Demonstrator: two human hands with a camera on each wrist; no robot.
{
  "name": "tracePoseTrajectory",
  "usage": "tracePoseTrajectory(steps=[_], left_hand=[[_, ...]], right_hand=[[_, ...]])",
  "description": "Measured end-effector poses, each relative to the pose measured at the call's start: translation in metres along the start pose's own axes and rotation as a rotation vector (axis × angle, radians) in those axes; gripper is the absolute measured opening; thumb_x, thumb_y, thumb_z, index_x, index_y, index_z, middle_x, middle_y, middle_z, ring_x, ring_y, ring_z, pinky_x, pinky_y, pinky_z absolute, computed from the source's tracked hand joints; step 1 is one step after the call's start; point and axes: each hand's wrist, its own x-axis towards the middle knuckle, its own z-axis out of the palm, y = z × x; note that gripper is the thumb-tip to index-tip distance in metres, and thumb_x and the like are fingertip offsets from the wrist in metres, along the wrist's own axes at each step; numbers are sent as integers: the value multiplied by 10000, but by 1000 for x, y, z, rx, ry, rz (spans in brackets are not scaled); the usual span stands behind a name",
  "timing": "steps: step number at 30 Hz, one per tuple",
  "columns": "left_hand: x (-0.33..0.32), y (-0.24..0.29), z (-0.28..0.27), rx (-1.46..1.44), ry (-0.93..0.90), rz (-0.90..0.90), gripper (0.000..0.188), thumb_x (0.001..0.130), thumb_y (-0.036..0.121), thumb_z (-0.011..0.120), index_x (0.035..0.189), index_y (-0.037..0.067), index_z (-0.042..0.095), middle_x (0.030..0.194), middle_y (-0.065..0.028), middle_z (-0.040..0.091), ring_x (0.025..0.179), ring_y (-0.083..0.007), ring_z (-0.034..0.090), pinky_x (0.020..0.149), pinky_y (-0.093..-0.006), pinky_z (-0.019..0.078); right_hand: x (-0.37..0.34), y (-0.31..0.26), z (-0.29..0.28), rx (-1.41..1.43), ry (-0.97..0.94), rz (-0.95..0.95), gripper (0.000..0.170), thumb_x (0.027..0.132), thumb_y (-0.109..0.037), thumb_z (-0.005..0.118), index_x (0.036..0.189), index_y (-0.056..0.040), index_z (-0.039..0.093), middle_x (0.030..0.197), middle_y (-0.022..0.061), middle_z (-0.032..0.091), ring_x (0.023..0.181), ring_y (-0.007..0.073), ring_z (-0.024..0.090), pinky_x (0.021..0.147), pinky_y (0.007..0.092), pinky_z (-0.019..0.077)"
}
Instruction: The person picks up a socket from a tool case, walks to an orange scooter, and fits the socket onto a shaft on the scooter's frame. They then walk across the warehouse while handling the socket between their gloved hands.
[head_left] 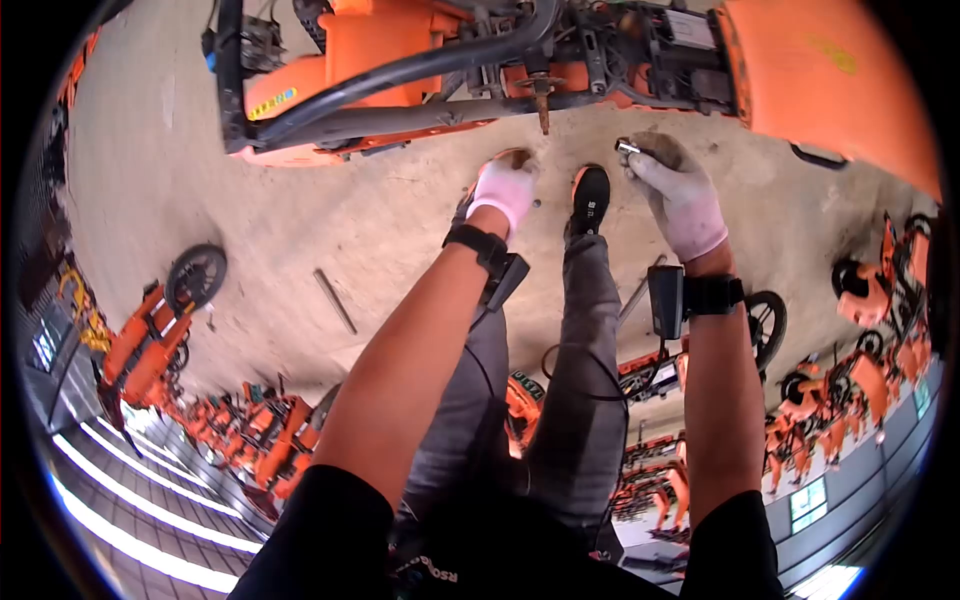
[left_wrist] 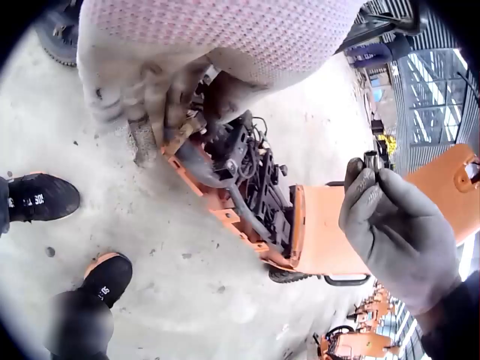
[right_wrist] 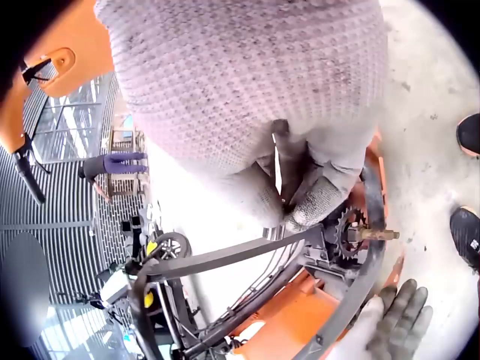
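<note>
My gloved right hand (head_left: 680,195) pinches a small shiny metal socket (head_left: 628,148) between thumb and fingers, to the right of a rusty spindle (head_left: 543,112) that sticks out of the orange bike frame. The left wrist view shows that socket (left_wrist: 371,160) upright at the fingertips of the right hand (left_wrist: 401,232). My gloved left hand (head_left: 508,190) hovers just below and left of the spindle. Seen in the right wrist view, the left hand (right_wrist: 386,330) has its fingers extended and holds nothing, near the spindle (right_wrist: 379,235) and its toothed sprocket (right_wrist: 349,234).
The orange bike body (head_left: 810,80) lies across the top, with a black tube (head_left: 400,75) over its left part. My shoe (head_left: 591,195) is on the concrete floor below. Metal bars (head_left: 335,300) lie further back, before rows of orange bikes (head_left: 250,430). Another person (right_wrist: 112,165) stands far off.
</note>
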Motion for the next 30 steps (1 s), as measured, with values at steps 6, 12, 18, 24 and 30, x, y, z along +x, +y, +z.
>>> tracePoseTrajectory(steps=[6, 12, 18, 24, 30], left_hand=[[87, -26, 67, -344, 263, -198, 321, 991, 280, 422, 1078, 18, 585, 1028, -157, 664, 924, -215, 629, 775, -321, 482], [81, -7, 60, -1242, -7, -191, 293, 1013, 260, 438, 1123, 4, 528, 1005, -142, 652, 854, -219, 625, 763, -336, 512], [75, -9, 56, -1020, 279, -104, 158, 909, 82, 624, 1027, -11, 577, 869, -69, 664, 720, -139, 654, 659, -245, 531], [78, -10, 59, -927, 289, -48, 172, 906, 82, 622, 1046, -11, 585, 859, -55, 660, 714, -132, 653, 642, -241, 522], [78, -17, 70, -881, 362, 108, 188, 869, 30, 609, 1053, -2, 596, 722, -55, 630, 624, -115, 601, 607, -275, 498]], right_hand=[[50, 18, -30, -218, -107, 55, 284, 911, -47, 572, 1183, 34, 561, 1066, 66, 632, 920, 103, 589, 800, 228, 478], [69, 38, -55, -353, -142, 113, 286, 908, -66, 580, 1172, 42, 575, 1059, 65, 639, 937, 111, 591, 824, 240, 477], [73, 41, -55, -450, -110, 96, 266, 914, -76, 585, 1156, 36, 585, 1036, 62, 643, 898, 103, 596, 797, 236, 491], [88, 46, -44, -618, -54, -42, 218, 921, -88, 594, 1097, 41, 612, 912, 32, 653, 766, 73, 583, 694, 208, 474], [119, 73, -27, -674, 36, -245, 181, 886, -77, 622, 1036, 25, 630, 826, -5, 621, 703, 51, 540, 635, 207, 443]])
